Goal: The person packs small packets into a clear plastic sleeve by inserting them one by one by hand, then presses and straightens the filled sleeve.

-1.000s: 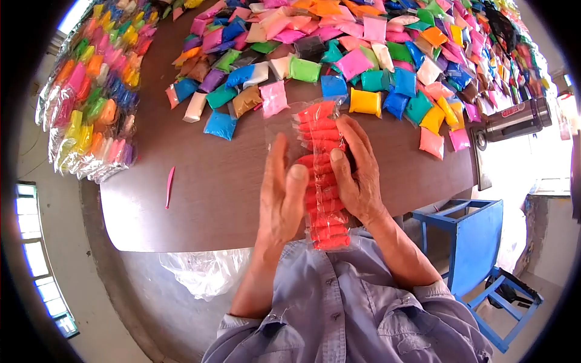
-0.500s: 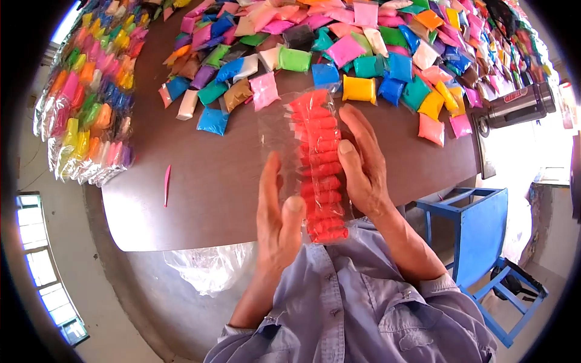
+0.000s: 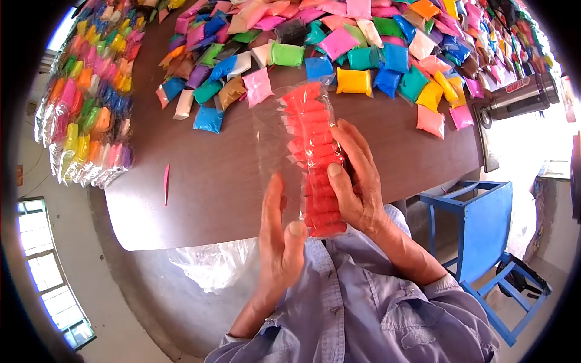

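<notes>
A clear plastic bag (image 3: 266,133) holds a column of red packets (image 3: 318,160), stacked one above another, at the table's front edge. My right hand (image 3: 363,193) grips the bag's right side, with the thumb over the front of the red packets and the fingers along the edge. On the other side, my left hand (image 3: 281,242) is open, its thumb and fingers apart, beside the bag's lower left. Whether its fingers touch the clear film, I cannot tell.
Many coloured packets (image 3: 354,81) are heaped across the table's (image 3: 200,175) far side. Filled clear bags (image 3: 85,121) are stacked at the left. A pink stick-like tool (image 3: 166,184) lies on the left. A metal flask (image 3: 523,97) and a blue stool (image 3: 484,230) are at the right.
My right hand has slid lower along the bag, its thumb now over the red packets. The bag has shifted slightly left, and my left hand is a little lower.
</notes>
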`<state>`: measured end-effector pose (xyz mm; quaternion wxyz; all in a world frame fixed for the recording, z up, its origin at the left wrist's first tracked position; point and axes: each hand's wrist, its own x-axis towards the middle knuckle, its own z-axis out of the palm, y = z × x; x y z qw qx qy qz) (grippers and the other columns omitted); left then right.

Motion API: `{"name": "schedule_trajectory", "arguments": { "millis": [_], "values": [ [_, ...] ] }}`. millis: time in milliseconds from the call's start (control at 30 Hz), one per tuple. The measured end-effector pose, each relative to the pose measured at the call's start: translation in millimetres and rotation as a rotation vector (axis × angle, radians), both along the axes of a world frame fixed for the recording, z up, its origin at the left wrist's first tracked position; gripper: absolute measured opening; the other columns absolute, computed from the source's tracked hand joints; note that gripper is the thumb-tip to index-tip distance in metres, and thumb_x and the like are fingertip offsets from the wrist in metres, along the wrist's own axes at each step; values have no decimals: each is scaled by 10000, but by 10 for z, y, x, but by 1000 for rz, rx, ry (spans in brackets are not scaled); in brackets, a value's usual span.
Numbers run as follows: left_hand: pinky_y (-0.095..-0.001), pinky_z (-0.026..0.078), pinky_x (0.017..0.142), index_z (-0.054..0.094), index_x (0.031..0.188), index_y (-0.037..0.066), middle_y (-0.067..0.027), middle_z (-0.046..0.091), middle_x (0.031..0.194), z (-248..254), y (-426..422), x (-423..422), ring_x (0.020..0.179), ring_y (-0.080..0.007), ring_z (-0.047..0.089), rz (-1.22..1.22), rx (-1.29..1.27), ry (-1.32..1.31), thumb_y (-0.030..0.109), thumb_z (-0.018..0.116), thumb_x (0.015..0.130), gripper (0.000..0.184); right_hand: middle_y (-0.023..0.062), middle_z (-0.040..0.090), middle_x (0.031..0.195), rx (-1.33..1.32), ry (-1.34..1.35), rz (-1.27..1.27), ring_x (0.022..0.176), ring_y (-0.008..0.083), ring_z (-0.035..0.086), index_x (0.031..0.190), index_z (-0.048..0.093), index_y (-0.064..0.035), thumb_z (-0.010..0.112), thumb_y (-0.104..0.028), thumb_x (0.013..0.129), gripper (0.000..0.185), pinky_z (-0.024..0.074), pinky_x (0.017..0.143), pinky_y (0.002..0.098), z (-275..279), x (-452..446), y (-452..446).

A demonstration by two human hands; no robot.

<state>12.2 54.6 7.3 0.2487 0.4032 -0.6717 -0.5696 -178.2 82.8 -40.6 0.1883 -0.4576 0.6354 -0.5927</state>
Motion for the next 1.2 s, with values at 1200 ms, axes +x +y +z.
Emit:
{"name": "schedule_trajectory", "arguments": {
  "millis": [1200],
  "values": [
    [-448,405,1225,390,1620,-102,-321,527,1571,-149,-548,-391,1479,-397,528,-44,-81,40,391,647,1095,765,273,469,1624,-76,-76,-40,1486,403,504,1557,543,12,571,-65,1055,508,421,1212,434,-67,85,-115]
  ]
}}
